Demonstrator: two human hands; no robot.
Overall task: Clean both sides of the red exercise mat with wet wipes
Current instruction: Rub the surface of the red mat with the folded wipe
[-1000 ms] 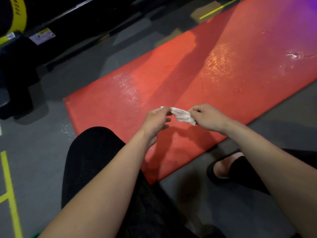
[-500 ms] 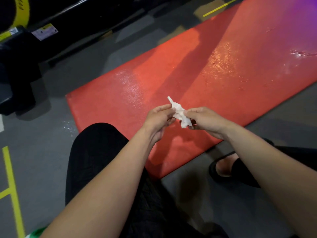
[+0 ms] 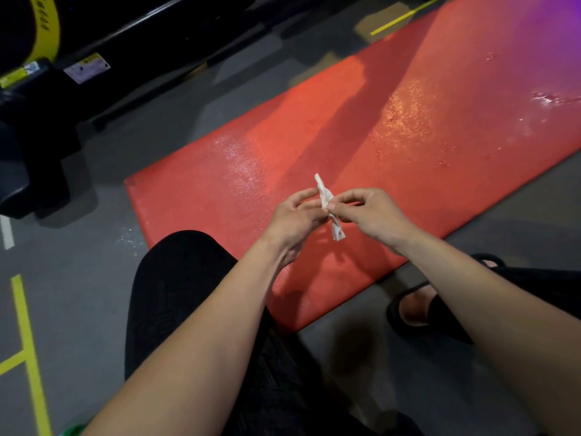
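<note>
We see a grey floor [image 3: 78, 278] spread under everything, marked with yellow tape lines [image 3: 30, 350] at the left and one more yellow strip far off at the top. On it lies the red exercise mat [image 3: 408, 105], flat and running slantwise from its near corner beside the knee up to the top right edge, where a purple glow tints it. Its surface glistens in patches, with wet speckles near the middle and a brighter wet streak far right. Dark black equipment [image 3: 37, 127] with yellow markings and a white label stands along the upper left, apart from the mat. A leg in black cloth [image 3: 176, 303] is bent in the foreground, its knee just beside the mat's near end, and a foot in a black slipper [image 3: 415, 309] rests on the floor at the mat's near long edge. Both bare forearms reach forward over the mat. The left hand [image 3: 292, 218] and the right hand [image 3: 371, 215] meet above the red surface, and between them is a small white wet wipe [image 3: 328, 206], twisted into a narrow strip that stands roughly upright. Thumb and fingertips of each hand pinch it at its middle, the other fingers loosely curled; one end pokes up above the fingers and the other hangs below.
</note>
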